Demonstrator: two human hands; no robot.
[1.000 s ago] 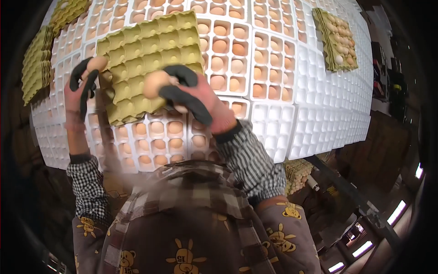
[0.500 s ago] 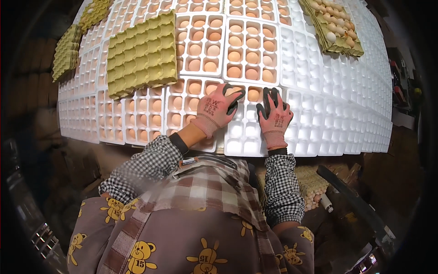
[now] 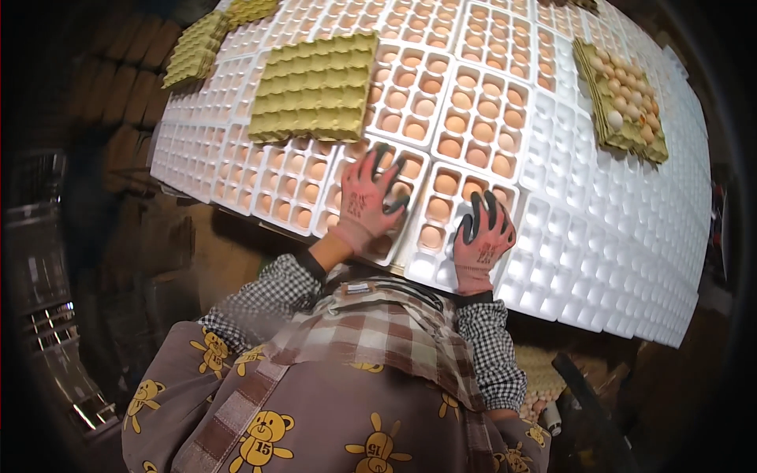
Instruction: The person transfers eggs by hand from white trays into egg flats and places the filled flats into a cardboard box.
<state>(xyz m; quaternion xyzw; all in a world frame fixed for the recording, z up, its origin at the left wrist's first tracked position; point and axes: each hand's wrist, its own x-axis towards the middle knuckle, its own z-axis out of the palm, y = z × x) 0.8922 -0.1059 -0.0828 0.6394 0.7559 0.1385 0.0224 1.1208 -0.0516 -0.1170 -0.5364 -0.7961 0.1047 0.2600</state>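
Note:
A wide table of white plastic egg trays (image 3: 599, 236) spreads in front of me, many cells holding brown eggs (image 3: 446, 183). My left hand (image 3: 369, 199), in a pink and black glove, lies flat with fingers spread over eggs in a near tray. My right hand (image 3: 482, 235), gloved the same, curls over eggs in the neighbouring tray near the front edge. Whether either hand grips an egg is hidden by the fingers. An empty yellow-green cardboard egg tray (image 3: 317, 87) rests on the white trays beyond my left hand.
A second cardboard tray with several eggs (image 3: 624, 101) sits far right. More cardboard trays (image 3: 197, 49) are stacked at the far left. Empty white cells fill the right side. Below the table edge, lower right, lie more eggs (image 3: 544, 377) and a dark bar.
One second ago both hands held the cardboard tray; it now lies on the white trays. Both hands have since come down onto eggs in the near trays.

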